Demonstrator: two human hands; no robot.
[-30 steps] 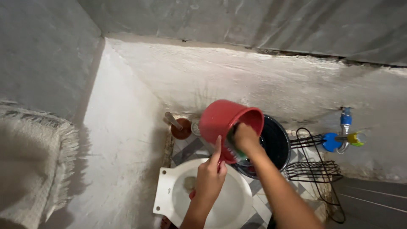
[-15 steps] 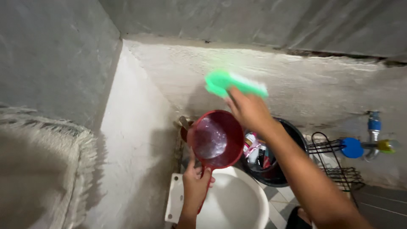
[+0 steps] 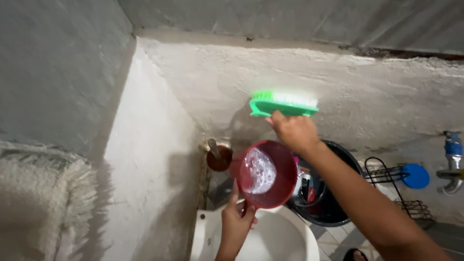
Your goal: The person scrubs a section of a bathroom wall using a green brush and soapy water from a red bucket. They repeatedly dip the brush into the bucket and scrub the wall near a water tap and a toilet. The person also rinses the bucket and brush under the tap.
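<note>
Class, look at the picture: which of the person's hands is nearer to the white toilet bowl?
Left. The left hand holds the red scoop by its handle just above the toilet bowl. The right hand is raised higher, pressing the green brush against the wall.

The scrub brush is against the wall, above the dipper; the bucket stands right of the toilet bowl.

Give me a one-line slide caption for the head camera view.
Right hand holds a green brush against the white wall while the left hand holds a red dipper of water over the toilet.
</note>
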